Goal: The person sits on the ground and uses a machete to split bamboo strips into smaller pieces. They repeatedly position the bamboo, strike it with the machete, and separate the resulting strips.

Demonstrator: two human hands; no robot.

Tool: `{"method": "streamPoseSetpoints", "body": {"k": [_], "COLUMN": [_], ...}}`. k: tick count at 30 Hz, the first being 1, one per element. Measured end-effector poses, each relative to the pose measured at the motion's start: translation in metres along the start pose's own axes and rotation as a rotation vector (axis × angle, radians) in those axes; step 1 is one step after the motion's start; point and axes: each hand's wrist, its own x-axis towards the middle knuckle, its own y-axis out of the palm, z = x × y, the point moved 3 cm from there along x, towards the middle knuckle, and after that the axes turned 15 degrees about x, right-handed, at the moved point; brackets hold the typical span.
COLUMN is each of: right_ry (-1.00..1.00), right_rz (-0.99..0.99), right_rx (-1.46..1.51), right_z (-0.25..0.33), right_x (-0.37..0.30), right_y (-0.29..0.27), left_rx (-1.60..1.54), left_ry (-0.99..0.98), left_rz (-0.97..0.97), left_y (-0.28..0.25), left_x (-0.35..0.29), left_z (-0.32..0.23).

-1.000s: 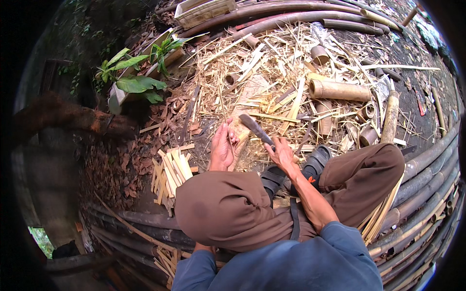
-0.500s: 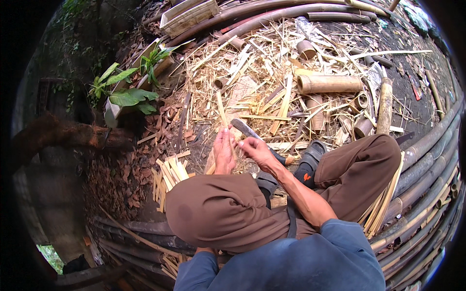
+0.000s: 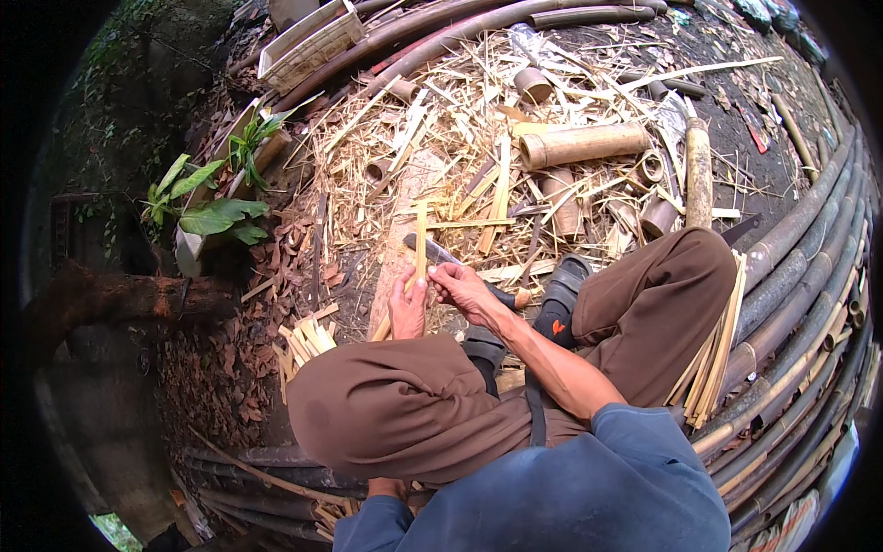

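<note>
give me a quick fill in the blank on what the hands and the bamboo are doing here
The left hand holds a thin bamboo ___ upright.
The right hand grips a ___ by its handle.
A bundle of split strips leans beside the person's ___ leg.

Missing words: strip; knife; right

A single head-worn fisheye view is aimed steeply down, close over the knees [image 3: 395, 414], with littered ground [image 3: 441, 175] seen beyond them.
</note>
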Motion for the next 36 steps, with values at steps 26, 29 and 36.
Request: {"method": "streamPoseSetpoints", "body": {"k": [26, 29, 36], "right_ry": [-0.132, -0.097, -0.114], "right_rz": [-0.062, -0.052, -0.026], "right_rx": [-0.144, -0.182, -0.097], "right_z": [0.017, 0.016, 0.015], "right_x": [0.008, 0.010, 0.010], "right_y": [-0.020, -0.021, -0.021], "left_rx": [0.097, 0.142, 0.148], "left_ry": [-0.239, -0.203, -0.161], "left_rz": [0.182, 0.162, 0.121], "left_y": [0.013, 0.010, 0.010], "left_x": [-0.026, -0.023, -0.025], "left_z": [0.008, 0.013, 0.022]}}
